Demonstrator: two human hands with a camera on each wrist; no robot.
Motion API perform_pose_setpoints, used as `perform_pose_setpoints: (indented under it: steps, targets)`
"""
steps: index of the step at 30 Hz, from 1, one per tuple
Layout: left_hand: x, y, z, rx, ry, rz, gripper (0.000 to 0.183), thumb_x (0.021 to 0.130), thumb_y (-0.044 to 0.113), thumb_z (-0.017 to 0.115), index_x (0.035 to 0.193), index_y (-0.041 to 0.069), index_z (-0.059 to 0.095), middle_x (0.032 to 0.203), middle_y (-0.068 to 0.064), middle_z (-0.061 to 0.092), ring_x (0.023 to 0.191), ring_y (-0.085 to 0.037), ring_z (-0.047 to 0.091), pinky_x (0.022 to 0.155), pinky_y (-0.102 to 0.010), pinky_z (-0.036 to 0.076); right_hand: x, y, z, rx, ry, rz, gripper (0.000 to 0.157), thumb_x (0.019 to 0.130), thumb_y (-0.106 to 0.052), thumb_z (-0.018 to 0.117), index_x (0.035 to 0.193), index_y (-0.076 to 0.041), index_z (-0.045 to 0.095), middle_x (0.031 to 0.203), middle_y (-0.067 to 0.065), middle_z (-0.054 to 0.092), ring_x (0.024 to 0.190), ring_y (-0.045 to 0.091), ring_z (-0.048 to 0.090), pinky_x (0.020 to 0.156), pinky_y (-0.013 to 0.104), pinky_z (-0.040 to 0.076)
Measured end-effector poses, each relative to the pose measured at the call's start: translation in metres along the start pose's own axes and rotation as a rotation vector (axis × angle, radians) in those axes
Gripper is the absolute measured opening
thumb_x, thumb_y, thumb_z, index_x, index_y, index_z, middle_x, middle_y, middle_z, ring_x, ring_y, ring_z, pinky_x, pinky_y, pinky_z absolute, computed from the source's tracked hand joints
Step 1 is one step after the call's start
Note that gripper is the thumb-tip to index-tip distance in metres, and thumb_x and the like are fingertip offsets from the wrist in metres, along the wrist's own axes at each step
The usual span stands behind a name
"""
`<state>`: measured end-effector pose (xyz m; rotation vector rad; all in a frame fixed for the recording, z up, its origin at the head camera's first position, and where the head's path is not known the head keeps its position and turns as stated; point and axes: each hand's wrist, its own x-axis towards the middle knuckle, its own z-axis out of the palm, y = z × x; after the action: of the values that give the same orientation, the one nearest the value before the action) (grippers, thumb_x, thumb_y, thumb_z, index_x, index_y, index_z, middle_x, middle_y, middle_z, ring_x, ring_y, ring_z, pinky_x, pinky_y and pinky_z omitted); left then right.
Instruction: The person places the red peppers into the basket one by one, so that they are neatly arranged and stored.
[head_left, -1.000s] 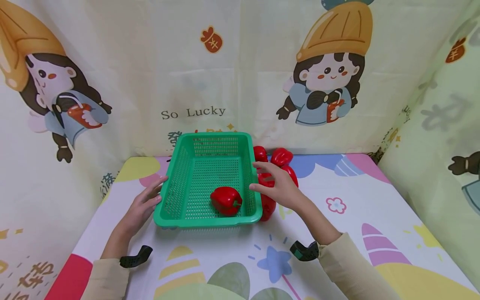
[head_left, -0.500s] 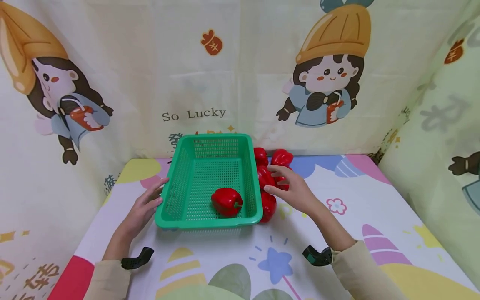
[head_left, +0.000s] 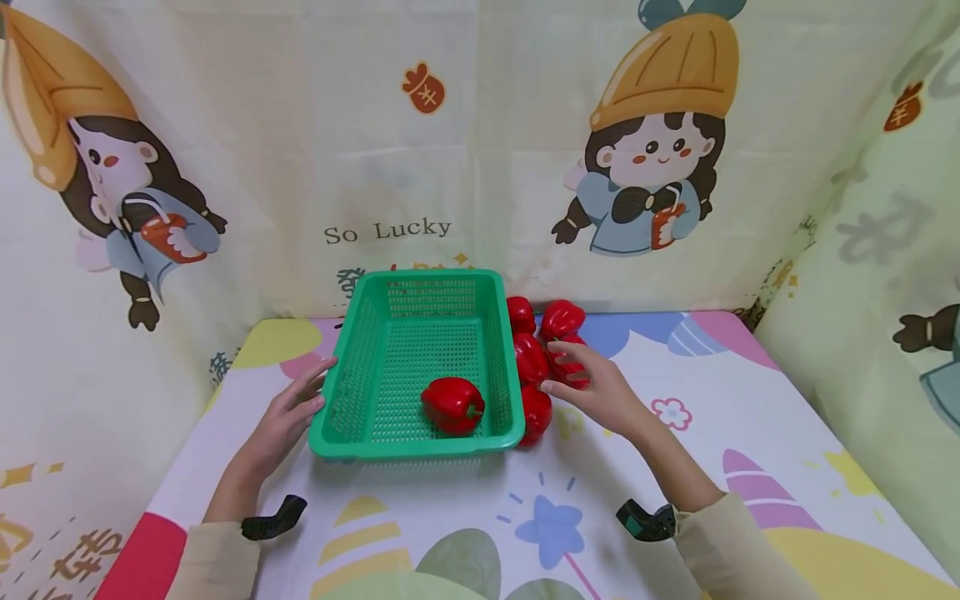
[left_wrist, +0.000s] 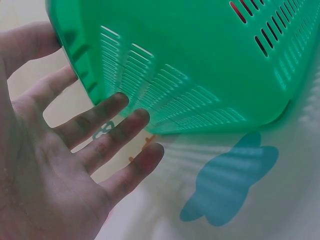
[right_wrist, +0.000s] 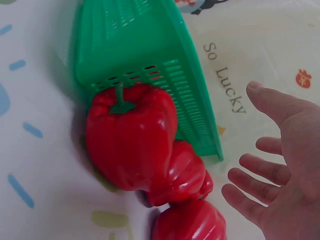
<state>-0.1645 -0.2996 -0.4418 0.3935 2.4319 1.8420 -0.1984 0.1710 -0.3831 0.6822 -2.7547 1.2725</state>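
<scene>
A green plastic basket (head_left: 420, 449) with slotted walls stands on the table. One red bell pepper (head_left: 452, 406) lies inside it, towards the front right corner. My left hand (head_left: 279, 423) is at the basket's left side, fingers spread and fairly straight; in the left wrist view, upper fingers (left_wrist: 37, 42) touch the rim. Several more red bell peppers (head_left: 536, 415) sit in a cluster against the basket's right wall. Over the right part of that cluster is my right hand (head_left: 600, 392), fingers loosely bent and holding nothing. It partly hides one pepper (head_left: 567, 375).
A patterned cloth (head_left: 637, 475) covers the table. Behind the basket hangs a printed curtain (head_left: 517, 167), which also closes in both sides. Black wrist cameras (head_left: 274, 518) are strapped on both wrists.
My right hand has moved right, from the basket's right rim to above the outer peppers, uncovering the nearer ones. The left hand and the basket stay in place.
</scene>
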Motion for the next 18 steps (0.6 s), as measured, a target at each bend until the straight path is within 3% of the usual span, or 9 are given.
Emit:
perform_pose_setpoints:
  steps: [5, 9, 14, 18]
  targets:
    - [-0.001, 0.001, 0.002, 0.006, 0.001, -0.018, 0.053, 0.104, 0.025, 0.038, 0.155, 0.026, 0.023, 0.161, -0.009, 0.020, 0.145, -0.036, 0.020, 0.094, -0.010, 0.039, -0.006, 0.003, 0.003, 0.026, -0.013, 0.017, 0.065, 0.083, -0.031, 0.075, 0.139, -0.013, 0.049, 0.137, 0.014, 0.055, 0.122, 0.035, 0.054, 0.088, 0.049, 0.055]
    - [-0.002, 0.000, 0.003, 0.002, 0.002, -0.023, 0.053, 0.104, 0.025, 0.038, 0.155, 0.026, 0.022, 0.161, -0.011, 0.018, 0.144, -0.039, 0.019, 0.094, -0.009, 0.039, -0.009, 0.008, 0.007, 0.027, -0.009, 0.000, 0.062, 0.083, -0.030, 0.075, 0.138, -0.015, 0.050, 0.135, 0.015, 0.056, 0.121, 0.035, 0.055, 0.090, 0.052, 0.054]
    - [-0.001, 0.000, 0.003, -0.001, 0.002, -0.011, 0.053, 0.104, 0.024, 0.037, 0.155, 0.025, 0.022, 0.161, -0.014, 0.018, 0.144, -0.035, 0.022, 0.094, -0.010, 0.039, -0.010, 0.013, 0.008, 0.024, -0.001, -0.015, 0.063, 0.083, -0.030, 0.075, 0.138, -0.015, 0.050, 0.136, 0.015, 0.056, 0.121, 0.033, 0.055, 0.092, 0.054, 0.052]
    - [0.000, 0.001, 0.002, 0.004, 0.002, -0.004, 0.053, 0.104, 0.024, 0.037, 0.155, 0.024, 0.022, 0.160, -0.015, 0.020, 0.141, -0.019, 0.029, 0.095, -0.010, 0.040, -0.011, 0.013, 0.009, 0.029, 0.001, -0.016, 0.065, 0.082, -0.030, 0.076, 0.139, -0.015, 0.049, 0.136, 0.015, 0.055, 0.121, 0.032, 0.055, 0.093, 0.054, 0.052]
